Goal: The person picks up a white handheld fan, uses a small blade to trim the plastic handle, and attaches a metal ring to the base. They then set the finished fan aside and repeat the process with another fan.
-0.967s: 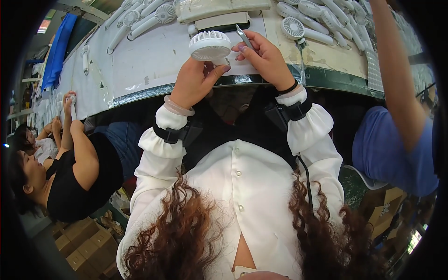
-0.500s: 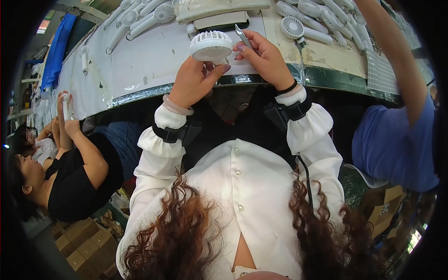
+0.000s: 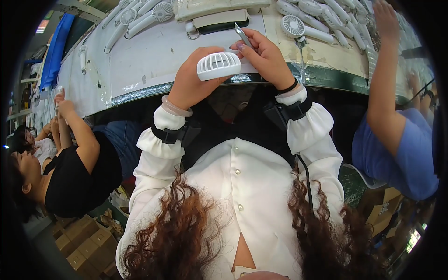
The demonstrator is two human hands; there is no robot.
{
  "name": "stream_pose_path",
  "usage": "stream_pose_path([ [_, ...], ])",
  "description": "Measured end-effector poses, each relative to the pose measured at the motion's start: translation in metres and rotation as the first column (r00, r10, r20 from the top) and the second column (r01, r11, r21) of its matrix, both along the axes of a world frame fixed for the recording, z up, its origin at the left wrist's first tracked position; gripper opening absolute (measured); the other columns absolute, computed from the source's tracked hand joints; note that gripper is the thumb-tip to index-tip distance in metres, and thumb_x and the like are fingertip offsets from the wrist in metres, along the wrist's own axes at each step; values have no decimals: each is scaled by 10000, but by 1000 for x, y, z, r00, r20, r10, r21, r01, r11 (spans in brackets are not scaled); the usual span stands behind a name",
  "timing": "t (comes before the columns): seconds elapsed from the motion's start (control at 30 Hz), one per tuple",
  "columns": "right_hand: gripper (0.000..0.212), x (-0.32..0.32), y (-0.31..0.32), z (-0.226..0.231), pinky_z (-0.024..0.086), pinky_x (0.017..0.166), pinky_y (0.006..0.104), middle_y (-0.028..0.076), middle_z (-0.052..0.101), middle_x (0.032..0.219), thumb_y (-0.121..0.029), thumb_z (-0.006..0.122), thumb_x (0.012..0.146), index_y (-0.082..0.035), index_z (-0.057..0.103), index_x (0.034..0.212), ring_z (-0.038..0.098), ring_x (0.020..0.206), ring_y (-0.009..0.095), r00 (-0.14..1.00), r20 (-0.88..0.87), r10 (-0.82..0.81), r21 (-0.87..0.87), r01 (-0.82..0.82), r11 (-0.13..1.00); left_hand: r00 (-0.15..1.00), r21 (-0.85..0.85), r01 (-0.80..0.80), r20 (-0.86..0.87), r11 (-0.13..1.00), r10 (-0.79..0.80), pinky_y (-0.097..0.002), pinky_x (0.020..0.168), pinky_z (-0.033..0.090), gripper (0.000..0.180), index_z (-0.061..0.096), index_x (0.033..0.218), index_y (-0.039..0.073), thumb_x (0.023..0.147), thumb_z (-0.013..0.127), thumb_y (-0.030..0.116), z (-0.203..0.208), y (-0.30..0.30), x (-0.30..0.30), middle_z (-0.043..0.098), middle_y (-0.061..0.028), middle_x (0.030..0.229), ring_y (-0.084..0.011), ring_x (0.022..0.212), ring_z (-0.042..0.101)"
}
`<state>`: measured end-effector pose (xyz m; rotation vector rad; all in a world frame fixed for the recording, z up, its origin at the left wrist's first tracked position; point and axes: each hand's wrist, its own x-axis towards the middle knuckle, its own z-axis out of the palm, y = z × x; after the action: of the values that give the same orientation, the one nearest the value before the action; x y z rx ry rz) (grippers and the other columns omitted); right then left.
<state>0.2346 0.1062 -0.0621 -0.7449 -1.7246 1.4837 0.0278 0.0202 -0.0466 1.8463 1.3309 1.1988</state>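
Note:
A white handheld fan (image 3: 218,66) is in my left hand (image 3: 186,84), its slotted head tilted toward me. The fingers close behind that head, and the handle is hidden. Just to the right, my right hand (image 3: 269,58) grips a slim silver pointed tool (image 3: 242,35), with its tip pointing up and away; I cannot tell whether it is a knife or tweezers. The right fingertips come close to the fan, but contact is unclear. Both hands are over the table's near edge (image 3: 154,92).
White fans lie piled at the back left (image 3: 161,13) and back right (image 3: 322,18). Beyond my hands sits a dark tray-like thing (image 3: 224,27). A co-worker in black (image 3: 79,172) is at left; another in blue (image 3: 392,154) reaches over the table at right.
My left hand has turned the fan, so its head has come nearer and lower, to the right. My right hand barely moved. The right co-worker's arm shifted, bringing the hand into view.

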Motion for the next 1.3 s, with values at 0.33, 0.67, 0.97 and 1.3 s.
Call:
stream_pose_path([
  [0.33,466,0,-1,-1,524,833,260,83,699,1145,-96,566,983,2,448,1423,653,932,117,999,-1,33,82,-33,996,960,260,90,-281,961,-14,-324,773,544,377,680,1052,75,698,779,-7,-9,-22,-1,666,-83,1116,-246,906,667],
  [0.67,366,-18,2,3,546,750,287,119,745,949,-115,591,961,-38,557,1317,718,824,200,931,349,-106,462,-73,884,904,284,196,-422,939,-61,-327,783,553,377,689,1092,86,734,743,-20,8,-15,-10,662,-92,1192,-248,944,666],
  [0.97,347,-17,-1,9,546,753,293,134,747,982,-119,585,967,-30,552,1301,727,855,229,944,318,-82,359,-40,932,954,-130,11,-297,991,-50,-302,692,531,466,590,1279,66,833,726,76,36,-35,-6,631,-91,1138,-198,817,633],
  [1.3,300,-8,-6,4,539,783,292,100,740,970,-102,571,984,-45,558,1278,713,873,194,984,153,-96,321,42,946,910,-205,-191,-404,960,95,-396,708,537,533,535,1298,71,823,727,214,28,-36,10,598,-137,1024,-322,796,647],
])
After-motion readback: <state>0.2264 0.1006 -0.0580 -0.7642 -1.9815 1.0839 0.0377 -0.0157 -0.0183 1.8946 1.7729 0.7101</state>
